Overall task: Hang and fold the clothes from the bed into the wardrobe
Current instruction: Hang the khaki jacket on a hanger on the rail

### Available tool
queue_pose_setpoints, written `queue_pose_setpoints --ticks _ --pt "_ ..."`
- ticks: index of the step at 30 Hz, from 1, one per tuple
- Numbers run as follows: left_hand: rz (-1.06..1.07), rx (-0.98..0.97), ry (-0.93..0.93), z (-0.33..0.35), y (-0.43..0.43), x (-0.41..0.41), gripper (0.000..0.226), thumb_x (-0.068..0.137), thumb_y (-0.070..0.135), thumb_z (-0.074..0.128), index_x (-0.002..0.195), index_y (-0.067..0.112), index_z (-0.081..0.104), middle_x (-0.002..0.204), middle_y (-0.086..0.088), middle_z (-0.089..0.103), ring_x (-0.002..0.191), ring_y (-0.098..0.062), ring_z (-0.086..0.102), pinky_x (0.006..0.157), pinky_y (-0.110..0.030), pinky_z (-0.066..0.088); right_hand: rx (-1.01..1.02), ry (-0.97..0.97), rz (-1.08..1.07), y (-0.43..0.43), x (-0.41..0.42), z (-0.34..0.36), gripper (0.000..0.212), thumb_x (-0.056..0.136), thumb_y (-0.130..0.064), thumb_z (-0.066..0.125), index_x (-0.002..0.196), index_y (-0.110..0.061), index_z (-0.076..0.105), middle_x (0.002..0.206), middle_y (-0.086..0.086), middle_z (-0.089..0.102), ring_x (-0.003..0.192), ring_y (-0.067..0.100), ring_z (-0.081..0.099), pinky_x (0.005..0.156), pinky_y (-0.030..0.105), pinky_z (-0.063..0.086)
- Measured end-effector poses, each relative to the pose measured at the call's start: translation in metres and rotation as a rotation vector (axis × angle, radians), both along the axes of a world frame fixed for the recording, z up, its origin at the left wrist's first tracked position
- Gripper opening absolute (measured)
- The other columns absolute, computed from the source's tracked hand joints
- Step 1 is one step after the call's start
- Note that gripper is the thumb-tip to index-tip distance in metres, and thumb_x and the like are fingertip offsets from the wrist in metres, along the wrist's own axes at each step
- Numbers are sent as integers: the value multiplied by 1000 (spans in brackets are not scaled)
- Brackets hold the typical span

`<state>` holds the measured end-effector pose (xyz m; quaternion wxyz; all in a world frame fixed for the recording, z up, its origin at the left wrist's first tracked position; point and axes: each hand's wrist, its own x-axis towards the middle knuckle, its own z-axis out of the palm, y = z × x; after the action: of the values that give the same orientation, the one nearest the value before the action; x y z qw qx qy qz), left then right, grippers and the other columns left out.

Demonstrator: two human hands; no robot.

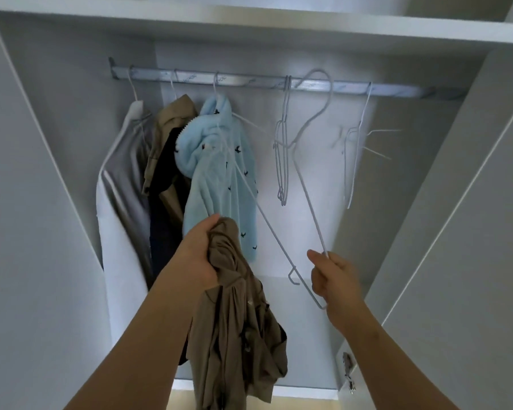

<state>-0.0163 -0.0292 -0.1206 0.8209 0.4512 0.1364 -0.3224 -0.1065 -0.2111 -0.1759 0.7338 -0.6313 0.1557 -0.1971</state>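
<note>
From the head camera, the left hand (200,251) is raised in front of the open white wardrobe (42,149), its fingers curled tight round the bunched top of a crumpled taupe-brown cloth garment (237,329). The rest of that garment hangs down loose past the left forearm. The right hand (333,281) is held apart from the left, at a slightly lower level. It pinches the lower corner of a thin white wire hanger (310,202) between thumb and curled fingers. The hanger stands tilted up from that hand, with its hook at the height of the grey metal rail (249,81); whether the hook rests on the rail cannot be told. The taupe garment and the held hanger are near each other but do not touch. On the rail's left part hang a grey-and-white garment (122,179), a khaki jacket (172,119) over something dark, and a pale blue fleece piece with small dark bird shapes (219,179); the fleece is just behind the left hand. Bare white wire hangers (282,161) hang near the middle, and more hang blurred to the right.
</note>
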Motion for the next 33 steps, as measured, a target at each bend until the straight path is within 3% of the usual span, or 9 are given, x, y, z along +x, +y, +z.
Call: queue_pose_setpoints --ticks 5,10,14,17,19,22,25,30,33 --pt "-50 119 -109 14 -22 -4 30 84 38 64 95 10 61 84 -7 60 80 -23 58 95 -39 44 -36 -46 197 -12 -22 9 61 89 -3 51 33 -22 35 37 -7 26 34 6 23 38 15 27" --pt "9 236 -205 23 -42 -2 49 85 34 64 125 6 55 122 -15 58 104 -28 56 95 -42 46 47 -56 358 -25 -36 15 45 68 -4 56 35 -25 33 37 -7 25 34 6 21 37 15 22" --pt "128 333 -321 22 -45 2 32 93 31 55 109 4 59 89 -12 61 73 -22 55 84 -34 46 -66 46 275 -31 -34 9 52 82 -7 59 37 -23 39 39 -4 35 36 9 30 39 16 31" --pt "74 525 -572 21 -46 1 15 95 28 52 92 14 57 77 -3 56 68 -15 52 74 -28 47 -96 71 177 -30 -27 18 33 86 -6 57 56 -20 55 48 -1 51 44 11 45 46 18 41" --pt "-3 616 -731 21 -46 0 22 95 28 51 75 17 54 73 -2 54 65 -12 51 64 -22 44 48 20 133 -30 -19 29 15 85 -5 57 74 -15 59 53 -1 57 46 12 49 46 20 44" --pt "-126 689 -836 22 -45 -1 20 94 32 51 97 14 61 84 -4 60 75 -14 56 73 -22 47 403 -74 72 -31 -10 43 10 89 -24 59 83 -16 60 54 -1 58 41 9 48 41 19 41" --pt "-177 645 -812 21 -40 -3 28 92 34 53 109 13 61 93 -2 63 92 -18 59 80 -19 48 594 -171 -20 -34 -7 47 31 94 -39 49 74 -16 57 45 -5 46 33 7 35 35 14 29" --pt "11 464 -596 17 -24 4 43 94 34 50 129 9 50 112 -9 60 102 -23 57 92 -30 44 561 -153 -110 -35 -6 43 40 96 -30 39 58 -17 42 37 -5 34 29 7 24 32 14 16" --pt "159 368 -508 23 -9 12 42 95 31 50 130 8 49 110 -10 56 87 -19 58 83 -30 44 505 -111 -171 -41 -9 31 35 90 -23 38 56 -17 35 36 -5 29 29 8 20 33 13 13"
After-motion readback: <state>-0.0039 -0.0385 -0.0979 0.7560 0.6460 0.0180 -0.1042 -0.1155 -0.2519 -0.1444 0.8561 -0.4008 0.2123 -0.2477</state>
